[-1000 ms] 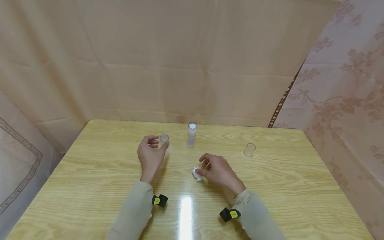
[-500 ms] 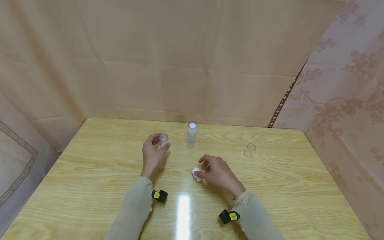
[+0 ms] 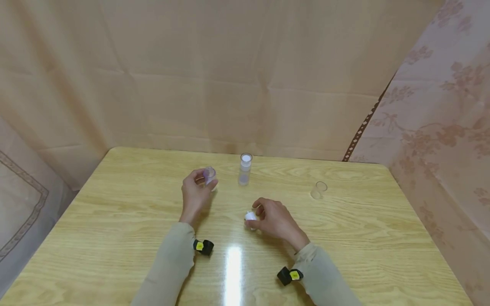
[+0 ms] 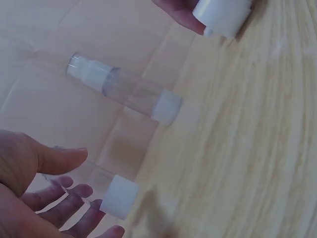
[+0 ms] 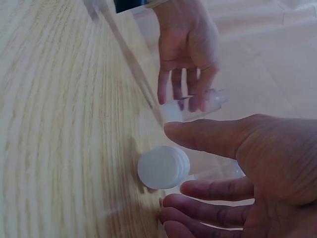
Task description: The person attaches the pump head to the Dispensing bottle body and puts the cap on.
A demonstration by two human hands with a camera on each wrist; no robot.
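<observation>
My left hand grips a small clear bottle with a white base, thumb on one side and fingers on the other. In the left wrist view that base appears just off the table, apart from its shadow. Right of it and nearer the front, the thumb and fingers of my right hand are around a white pump head, which seems pinched. The right wrist view shows the round white end of this piece between thumb and forefinger; the exact contact is hard to see.
A second clear bottle with a white pump top stands upright near the table's back edge, between the hands. Farther right is a clear cylindrical cap. Beige cloth hangs behind the wooden table.
My left hand has closed around the bottle and raised it slightly. Under my right fingers the white pump head has turned from lying tilted to more upright. The standing bottle and clear cap stay put.
</observation>
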